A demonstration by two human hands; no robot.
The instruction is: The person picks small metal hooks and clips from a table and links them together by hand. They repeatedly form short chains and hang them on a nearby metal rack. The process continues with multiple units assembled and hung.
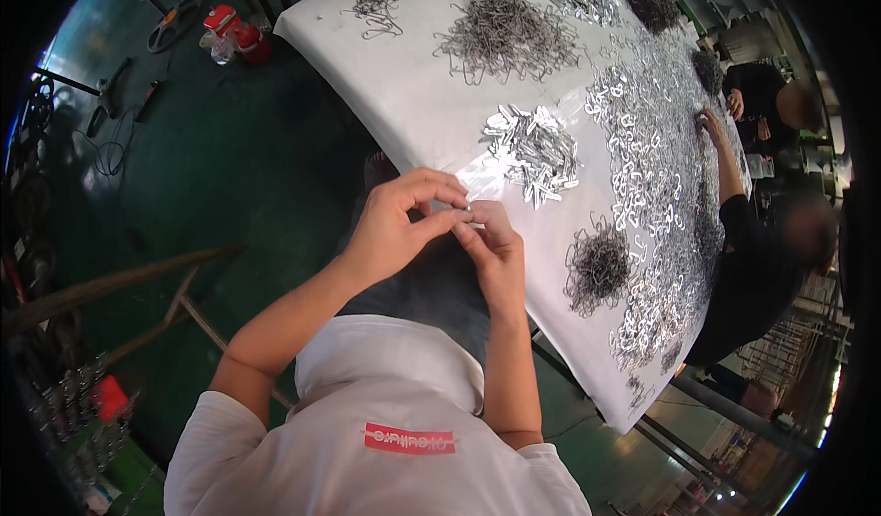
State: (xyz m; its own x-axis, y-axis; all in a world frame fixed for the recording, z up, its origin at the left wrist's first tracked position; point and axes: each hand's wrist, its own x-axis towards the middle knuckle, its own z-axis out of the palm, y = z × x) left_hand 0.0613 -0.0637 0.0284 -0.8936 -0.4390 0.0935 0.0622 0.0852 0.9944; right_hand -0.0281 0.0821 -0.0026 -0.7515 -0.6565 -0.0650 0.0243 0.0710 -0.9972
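On your side of the pile of silver strips [534, 156], your left hand [396, 225] and right hand [496, 257] meet, fingertips pinched on a small shiny piece [468, 207], mostly hidden, apparently a close two-handed handling step whose next move calls for steady, fine control.

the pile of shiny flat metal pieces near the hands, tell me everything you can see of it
The pile is a loose, low heap of small, narrow, silvery pieces, metal by their look, lying at many angles. Some glint brightly. It rests on the white table covering, beyond the left hand and right hand; neither appears to touch it.
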